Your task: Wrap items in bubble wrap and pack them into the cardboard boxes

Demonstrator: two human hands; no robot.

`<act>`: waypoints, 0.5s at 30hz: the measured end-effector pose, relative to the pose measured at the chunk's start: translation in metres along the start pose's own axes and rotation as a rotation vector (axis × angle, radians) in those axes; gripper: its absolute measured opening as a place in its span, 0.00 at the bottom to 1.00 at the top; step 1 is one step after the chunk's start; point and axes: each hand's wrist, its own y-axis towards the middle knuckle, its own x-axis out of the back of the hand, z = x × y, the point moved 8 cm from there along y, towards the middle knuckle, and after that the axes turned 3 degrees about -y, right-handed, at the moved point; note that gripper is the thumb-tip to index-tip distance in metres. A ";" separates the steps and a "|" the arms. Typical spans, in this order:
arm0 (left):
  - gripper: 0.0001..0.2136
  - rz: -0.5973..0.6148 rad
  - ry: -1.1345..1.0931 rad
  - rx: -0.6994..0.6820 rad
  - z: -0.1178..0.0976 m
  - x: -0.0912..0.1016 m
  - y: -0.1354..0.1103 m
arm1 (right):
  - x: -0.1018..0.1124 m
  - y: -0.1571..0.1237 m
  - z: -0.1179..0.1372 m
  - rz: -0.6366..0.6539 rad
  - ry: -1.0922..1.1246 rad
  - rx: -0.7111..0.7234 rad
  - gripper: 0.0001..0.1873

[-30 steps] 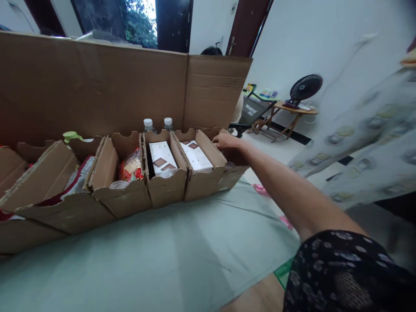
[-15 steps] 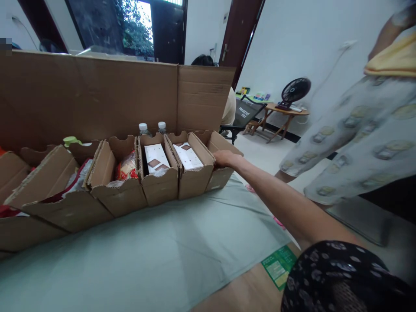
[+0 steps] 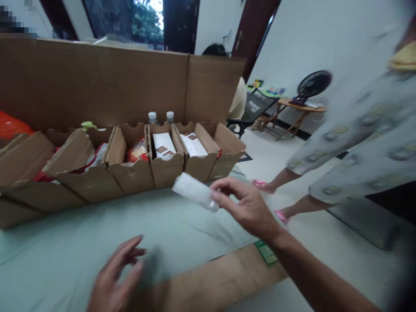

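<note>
Between the thumb and fingers of my right hand [image 3: 242,203] is a small white packet [image 3: 195,191], wrapped in what looks like translucent plastic. It hangs in the air over the pale green cloth [image 3: 156,216], in front of the cardboard bins. My left hand [image 3: 118,275] is low over the cloth, its fingers apart and nothing in them. Behind the packet stands a row of open cardboard bins [image 3: 167,171]. Two of them hold white boxes [image 3: 194,145], and another holds a red and clear food bag [image 3: 138,151]. The rightmost bin [image 3: 227,162] has a bit of red at its inner left side.
A tall cardboard panel [image 3: 130,82] rises behind the bins, with two white-capped bottles [image 3: 170,116] in front of it. At right stands a person in patterned trousers [image 3: 344,143]. Farther back are a folding chair [image 3: 258,106] and a fan [image 3: 313,84] on a small wooden table [image 3: 299,108].
My right hand has come out of the rightmost bin and now holds the white packet above the cloth. My left hand has entered the view at the bottom.
</note>
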 end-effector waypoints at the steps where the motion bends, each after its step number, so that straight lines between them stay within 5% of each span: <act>1: 0.26 0.065 -0.067 0.017 -0.008 -0.023 0.000 | -0.021 -0.015 0.002 -0.004 0.030 0.015 0.04; 4: 0.38 0.190 -0.344 0.035 -0.036 -0.074 0.009 | -0.067 -0.048 0.007 -0.041 0.055 0.073 0.02; 6: 0.35 0.244 -0.453 0.053 -0.047 -0.091 0.014 | -0.087 -0.064 0.015 -0.032 0.033 0.128 0.02; 10: 0.25 0.211 -0.484 0.092 -0.046 -0.086 0.010 | -0.103 -0.084 0.027 0.009 0.062 0.185 0.07; 15: 0.17 0.226 -0.378 0.045 -0.043 -0.072 -0.005 | -0.103 -0.093 0.009 -0.075 0.126 -0.009 0.08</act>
